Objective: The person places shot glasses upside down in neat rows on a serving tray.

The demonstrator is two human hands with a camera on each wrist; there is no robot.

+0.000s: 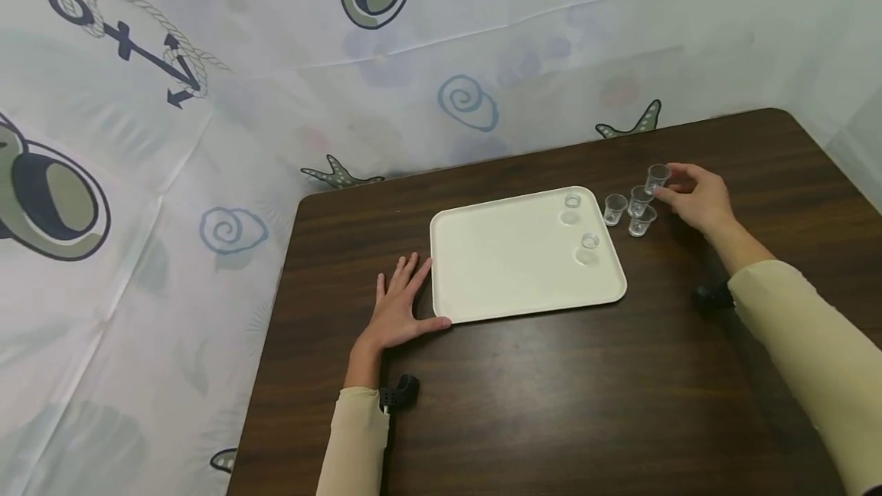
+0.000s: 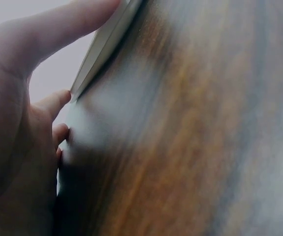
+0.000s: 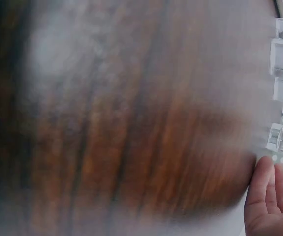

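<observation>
Pinch of right hand (image 1: 701,201) on clear cup (image 1: 656,176), left hand (image 1: 397,311) (spread wide) against tray (image 1: 506,262).

Left arm (image 1: 353,446): sleeved to the wrist, reaching forward from the head view's bottom edge
Left hand (image 1: 396,315): fingers straight and fanned, thumb stretched out to the right
Right arm (image 1: 806,350): sleeved, slanting forward and leftward
Right hand (image 1: 703,201): thumb and fingers bent toward each other, pinching

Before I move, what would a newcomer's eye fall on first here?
Likely the white tray on the dark table, with the left hand at its near-left corner. Off the tray's right end, the right hand pinches a cup beside three cups; two cups sit on the tray's right side.
</observation>
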